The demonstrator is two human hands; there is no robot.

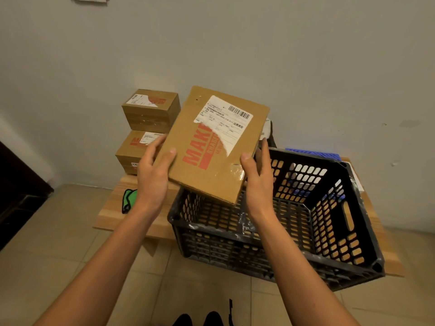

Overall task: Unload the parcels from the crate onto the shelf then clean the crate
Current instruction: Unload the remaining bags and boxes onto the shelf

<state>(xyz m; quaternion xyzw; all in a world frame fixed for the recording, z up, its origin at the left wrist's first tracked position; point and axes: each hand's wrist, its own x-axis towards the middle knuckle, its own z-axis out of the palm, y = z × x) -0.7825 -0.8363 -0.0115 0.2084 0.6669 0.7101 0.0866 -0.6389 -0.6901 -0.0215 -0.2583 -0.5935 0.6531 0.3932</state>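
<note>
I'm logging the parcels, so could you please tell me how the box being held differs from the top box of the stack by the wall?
The held box is gripped in the air by the left hand and right hand, tilted over the crate; the top stacked box rests level on another box. The held box looks flatter and broader, the top stacked box blockier. Both are brown cardboard with torn white labels and red print.

My two arms are bare from the bottom edge of the picture up to the wrists, with no sleeve, no watch, no bracelet and no glove on them. On my left hand and my right hand I see no ring, and the nails of my fingers are short and without any paint. Low in the middle, between my arms, two dark rounded shapes show, maybe my shoes or knees, but I cannot tell which.
</note>
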